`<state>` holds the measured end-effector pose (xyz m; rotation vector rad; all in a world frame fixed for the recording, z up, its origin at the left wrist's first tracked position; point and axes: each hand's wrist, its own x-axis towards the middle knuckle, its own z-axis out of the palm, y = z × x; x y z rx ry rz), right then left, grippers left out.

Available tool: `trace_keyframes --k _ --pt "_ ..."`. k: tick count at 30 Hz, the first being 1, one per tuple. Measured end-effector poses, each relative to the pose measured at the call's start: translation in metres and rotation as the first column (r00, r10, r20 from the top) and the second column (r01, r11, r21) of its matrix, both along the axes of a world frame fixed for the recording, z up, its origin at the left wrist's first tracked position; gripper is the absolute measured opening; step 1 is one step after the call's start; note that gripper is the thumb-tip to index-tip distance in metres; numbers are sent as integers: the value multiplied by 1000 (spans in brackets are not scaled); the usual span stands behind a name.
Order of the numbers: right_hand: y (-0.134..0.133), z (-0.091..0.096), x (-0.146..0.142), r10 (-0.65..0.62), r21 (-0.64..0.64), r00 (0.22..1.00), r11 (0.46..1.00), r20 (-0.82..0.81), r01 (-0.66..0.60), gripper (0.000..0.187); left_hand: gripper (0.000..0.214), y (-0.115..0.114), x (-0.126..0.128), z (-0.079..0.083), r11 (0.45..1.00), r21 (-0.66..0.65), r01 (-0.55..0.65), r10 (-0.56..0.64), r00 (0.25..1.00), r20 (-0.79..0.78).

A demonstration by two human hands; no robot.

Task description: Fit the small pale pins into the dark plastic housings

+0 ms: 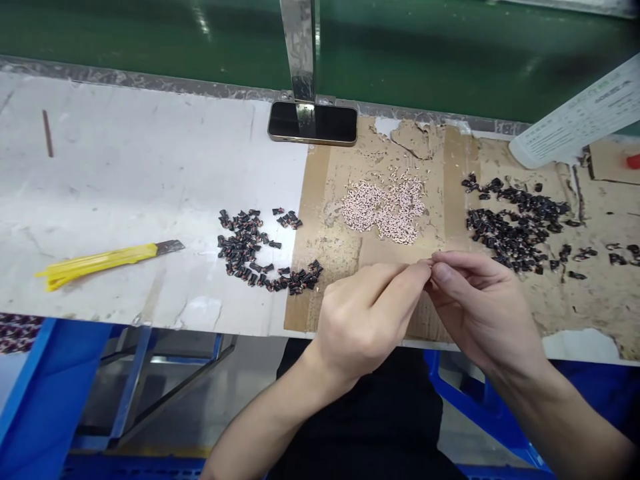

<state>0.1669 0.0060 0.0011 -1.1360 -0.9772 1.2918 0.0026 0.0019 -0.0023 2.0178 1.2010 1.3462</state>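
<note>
My left hand [367, 313] and my right hand [480, 300] meet fingertip to fingertip over the cardboard near the bench's front edge. Both are closed in a pinch; whatever sits between the fingers is hidden. Just beyond them lies a spread of tiny copper-pink pieces [385, 208] on the cardboard [345, 160]. To the right is a pile of small black parts [515, 227] with coppery bits showing. A second group of similar black parts with copper ends [245, 247] rests to the left, mostly on the white surface.
A phone [313, 123] lies against the metal post [301, 53] at the back. A yellow-handled blade [110, 261] and a thin brown strip [47, 133] lie at left. A white printed container [575, 113] leans at back right. Blue crate [55, 393] stands below left.
</note>
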Motion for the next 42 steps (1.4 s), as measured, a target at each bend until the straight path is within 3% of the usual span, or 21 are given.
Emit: trace_keyframes --k 4,7,8,10,11,13,17,20,25,29,34,39,42 --pt "-5 -4 -5 -56 29 998 998 -4 56 16 19 -2 1 2 1000 2 -31 30 999 41" --pt "-9 -5 -8 -86 64 996 994 28 84 17 11 -4 3 7 963 -266 37 33 967 253" --pt "-10 -5 -8 -104 90 993 991 65 98 19 9 -5 4 9 912 -398 104 46 936 350" --pt "-13 -5 -7 -151 160 974 979 168 124 22 14 -4 4 13 747 -605 278 108 846 522" --pt "-14 -4 -7 -172 202 959 971 225 127 24 17 -2 3 15 662 -658 359 145 800 582" --pt "-15 -3 -6 -205 304 920 947 333 101 29 19 0 2 18 550 -696 462 209 730 650" --pt "-13 -1 -5 -282 530 840 848 464 -8 43 24 6 -3 20 437 -703 561 269 664 698" --pt "-14 0 -4 -261 517 830 855 493 -38 46 26 8 -5 19 381 -686 620 279 630 725" --pt "-17 3 -1 -193 383 852 924 486 -9 38 27 8 -6 17 353 -680 643 261 630 732" --pt "-16 6 3 -101 326 878 943 467 -65 27 19 9 -7 16 378 -685 623 188 672 716" --pt "-13 7 10 -30 332 848 927 529 -174 29 10 7 -12 17 405 -678 614 102 706 701" --pt "-12 10 13 26 342 805 897 593 -281 34 14 2 -16 17 486 -693 533 -3 794 608" --pt "-12 13 15 32 350 781 881 624 -317 34 14 2 -17 17 486 -709 511 -46 825 564"
